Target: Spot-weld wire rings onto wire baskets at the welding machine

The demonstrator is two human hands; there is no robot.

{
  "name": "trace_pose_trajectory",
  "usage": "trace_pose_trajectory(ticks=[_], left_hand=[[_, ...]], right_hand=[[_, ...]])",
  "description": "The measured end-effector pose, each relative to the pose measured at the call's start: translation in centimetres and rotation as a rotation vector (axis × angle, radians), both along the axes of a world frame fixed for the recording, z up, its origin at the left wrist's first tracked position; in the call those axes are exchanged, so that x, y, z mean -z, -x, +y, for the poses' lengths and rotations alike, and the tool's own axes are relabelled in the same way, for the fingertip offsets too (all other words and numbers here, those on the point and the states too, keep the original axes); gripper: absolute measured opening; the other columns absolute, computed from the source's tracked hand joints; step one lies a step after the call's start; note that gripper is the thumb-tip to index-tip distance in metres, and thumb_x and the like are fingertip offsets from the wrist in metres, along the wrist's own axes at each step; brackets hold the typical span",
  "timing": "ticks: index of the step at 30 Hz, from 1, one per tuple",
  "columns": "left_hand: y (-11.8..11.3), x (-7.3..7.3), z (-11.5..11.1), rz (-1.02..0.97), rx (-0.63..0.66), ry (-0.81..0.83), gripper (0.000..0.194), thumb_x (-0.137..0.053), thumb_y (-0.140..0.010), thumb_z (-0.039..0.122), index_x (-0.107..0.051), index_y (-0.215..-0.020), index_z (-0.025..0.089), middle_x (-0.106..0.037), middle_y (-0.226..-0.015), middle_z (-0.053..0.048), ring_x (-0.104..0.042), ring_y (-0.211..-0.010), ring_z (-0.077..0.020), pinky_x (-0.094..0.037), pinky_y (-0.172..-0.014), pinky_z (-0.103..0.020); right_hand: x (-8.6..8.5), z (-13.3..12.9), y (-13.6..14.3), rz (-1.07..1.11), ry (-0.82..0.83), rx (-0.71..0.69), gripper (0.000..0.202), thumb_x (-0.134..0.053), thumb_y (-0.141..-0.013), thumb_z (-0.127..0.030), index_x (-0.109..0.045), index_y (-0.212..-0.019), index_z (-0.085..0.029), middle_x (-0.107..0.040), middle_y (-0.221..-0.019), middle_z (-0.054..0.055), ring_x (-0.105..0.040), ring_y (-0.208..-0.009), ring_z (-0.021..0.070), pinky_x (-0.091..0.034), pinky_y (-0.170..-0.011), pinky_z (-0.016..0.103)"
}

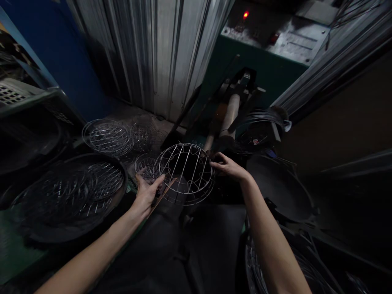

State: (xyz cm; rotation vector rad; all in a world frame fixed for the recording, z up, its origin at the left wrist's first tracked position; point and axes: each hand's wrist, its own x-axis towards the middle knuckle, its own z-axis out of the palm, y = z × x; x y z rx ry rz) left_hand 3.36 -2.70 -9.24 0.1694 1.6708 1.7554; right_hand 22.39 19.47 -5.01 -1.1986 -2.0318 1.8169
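Observation:
A round wire rack point(186, 171) with parallel bars and a second ring beneath hangs in front of me, slightly tilted. My left hand point(147, 192) grips its left rim, thumb on top and fingers below. On the opposite side, my right hand point(226, 165) pinches the right rim between thumb and fingers. Just past my left hand lies a smaller heap of wire pieces point(145, 165). A thin copper-coloured strip point(165, 192) runs under the rack near my left hand.
At left, a dark round tub point(122, 163) holds several wire racks; more wire grids point(107, 136) are stacked behind it. A green machine point(260, 69) with a lit red lamp point(246, 15) and metal arm point(231, 114) stands ahead. Another dark round tub point(278, 188) is at right.

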Motion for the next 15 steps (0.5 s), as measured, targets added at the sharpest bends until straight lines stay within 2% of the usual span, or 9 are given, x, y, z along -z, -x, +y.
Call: trace_pose_trajectory(ticks=[6, 10, 15], left_hand=[[-1.1, -1.0, -0.1, -0.111, -0.019, -0.021, 0.073, -0.078, -0.062, 0.029, -0.032, -0.119, 0.025, -0.060, -0.089, 0.000, -0.058, -0.060, -0.0083, -0.050, -0.059, -0.024], [-1.7, -0.6, -0.2, -0.159, 0.014, -0.057, 0.075, -0.078, -0.064, 0.030, -0.028, -0.120, 0.026, -0.061, -0.089, -0.001, -0.058, -0.058, -0.0095, -0.051, -0.056, -0.025], [-1.9, -0.3, -0.2, -0.191, -0.004, -0.099, 0.077, -0.079, -0.063, 0.029, -0.028, -0.120, 0.027, -0.060, -0.091, -0.001, -0.060, -0.061, -0.0086, -0.052, -0.063, -0.025]], right_hand=[[-0.3, 0.8, -0.1, -0.039, 0.015, -0.037, 0.054, -0.076, -0.062, -0.051, -0.049, -0.098, -0.022, -0.053, -0.068, -0.005, -0.053, -0.057, 0.0082, -0.044, -0.050, 0.019], [-0.8, 1.1, 0.2, -0.050, 0.044, -0.054, 0.053, -0.078, -0.061, -0.050, -0.050, -0.096, -0.022, -0.056, -0.072, -0.004, -0.054, -0.059, 0.0083, -0.045, -0.051, 0.019], [-1.2, 1.2, 0.4, -0.060, 0.066, -0.038, 0.055, -0.080, -0.058, -0.048, -0.051, -0.096, -0.022, -0.057, -0.072, -0.004, -0.054, -0.058, 0.0086, -0.046, -0.051, 0.020]])
